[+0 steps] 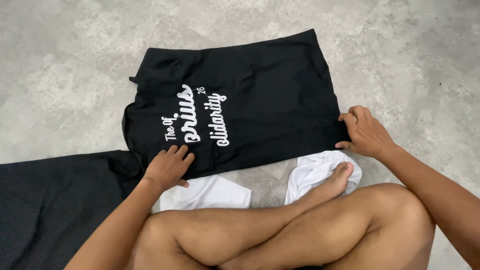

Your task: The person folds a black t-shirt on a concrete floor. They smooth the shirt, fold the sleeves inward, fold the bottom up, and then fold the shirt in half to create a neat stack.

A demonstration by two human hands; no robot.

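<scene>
Lying on the grey concrete floor (75,65) in the head view, a partly folded black cotton T-shirt with white lettering (260,95) is pressed flat under the left hand (167,167), fingers spread; its edge is pinched by the right hand (365,132). Further folds seem left.

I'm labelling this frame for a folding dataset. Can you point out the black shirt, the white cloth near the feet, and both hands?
black shirt (270,90), head view, plain upper cloth.
white cloth (312,172), head view, bunched fold.
left hand (167,167), head view, back of hand.
right hand (366,132), head view, back of hand.
</scene>
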